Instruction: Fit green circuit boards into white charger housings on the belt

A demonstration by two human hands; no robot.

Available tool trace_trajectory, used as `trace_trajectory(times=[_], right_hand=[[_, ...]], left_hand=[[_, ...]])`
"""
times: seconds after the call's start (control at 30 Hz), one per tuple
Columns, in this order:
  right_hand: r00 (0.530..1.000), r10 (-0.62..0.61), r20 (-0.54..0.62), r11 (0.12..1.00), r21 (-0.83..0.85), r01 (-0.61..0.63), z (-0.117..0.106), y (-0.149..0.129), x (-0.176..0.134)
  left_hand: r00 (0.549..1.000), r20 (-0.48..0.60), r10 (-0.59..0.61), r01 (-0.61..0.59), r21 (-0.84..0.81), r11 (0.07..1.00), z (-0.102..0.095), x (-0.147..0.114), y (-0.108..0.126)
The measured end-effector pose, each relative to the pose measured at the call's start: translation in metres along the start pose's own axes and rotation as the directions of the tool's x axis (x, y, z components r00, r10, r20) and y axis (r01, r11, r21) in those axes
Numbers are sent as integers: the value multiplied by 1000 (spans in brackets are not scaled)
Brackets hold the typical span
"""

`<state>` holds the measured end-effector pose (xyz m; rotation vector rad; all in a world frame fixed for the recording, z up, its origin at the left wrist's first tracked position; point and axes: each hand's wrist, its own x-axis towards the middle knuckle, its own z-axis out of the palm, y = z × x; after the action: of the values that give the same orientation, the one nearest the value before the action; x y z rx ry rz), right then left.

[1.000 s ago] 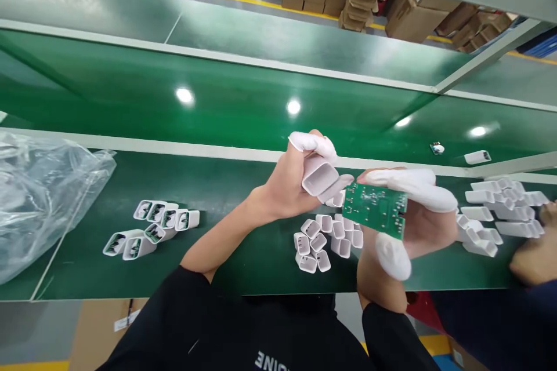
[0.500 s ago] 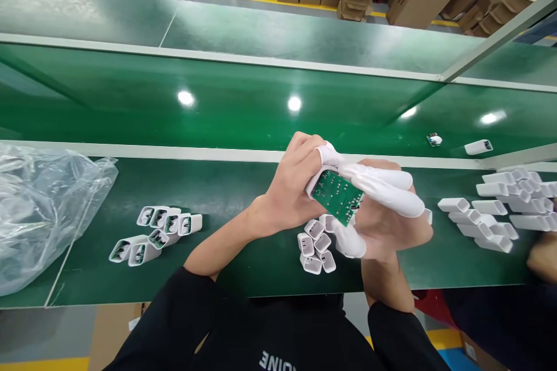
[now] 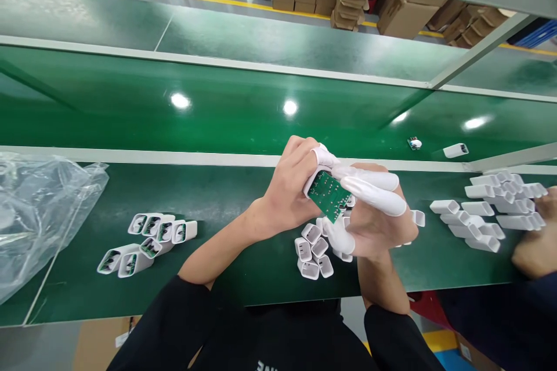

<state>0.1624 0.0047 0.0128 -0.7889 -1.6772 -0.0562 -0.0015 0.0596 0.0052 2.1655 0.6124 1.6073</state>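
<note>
My left hand (image 3: 289, 188) is closed around a white plastic housing (image 3: 308, 184), whose open end faces right. A green circuit board (image 3: 327, 194) sticks out of that opening, its soldered side showing. White finger cots cover some fingers of both hands. My right hand (image 3: 374, 214) has its thumb at the board's lower end and its fingers along the upper right edge, pinching it. Below my hands, several white housings (image 3: 319, 248) stand bunched on the green bench, partly hidden by my right thumb.
Several housings with boards inside (image 3: 150, 240) lie to the left, beside a clear plastic bag (image 3: 39, 214). More white housings (image 3: 500, 203) are grouped at right near another person's hand (image 3: 537, 237). On the belt lie a small component (image 3: 415, 143) and one housing (image 3: 456, 151).
The view has shifted slightly, so the bench things appear a little further left. Both hands keep their hold, and the board still protrudes from the housing.
</note>
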Motion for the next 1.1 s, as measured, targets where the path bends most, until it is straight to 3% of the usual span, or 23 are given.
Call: trace_trajectory(times=[0.33,0.43,0.53,0.6,0.73,0.93,1.1], right_hand=[[998,26,64,999,28,-28,-4,-2,1],[990,84,112,995,-54,-78,-5,-4,1],[982,140,130,977,-179,-116,-5,-6,3],[971,176,165,965,-223,-137,-6,-6,6],[962,169,214,970,-209,-124,-15,-6,10],[923,83,375,984,-175,-17,-24,-5,13],[936,28,351,959,-272,74,-19,1,13]], left_hand=[[1000,9,-6,6,18,1000,2,-4,-3],[999,17,-30,30,3,1000,2,-4,-2],[988,53,-148,150,-50,987,2,-3,1],[956,92,-280,289,-117,950,1,-3,3],[835,253,-488,546,-275,791,-4,-3,3],[750,567,-340,629,-453,632,-17,-3,-4],[763,552,-338,609,-437,662,-19,-1,-1]])
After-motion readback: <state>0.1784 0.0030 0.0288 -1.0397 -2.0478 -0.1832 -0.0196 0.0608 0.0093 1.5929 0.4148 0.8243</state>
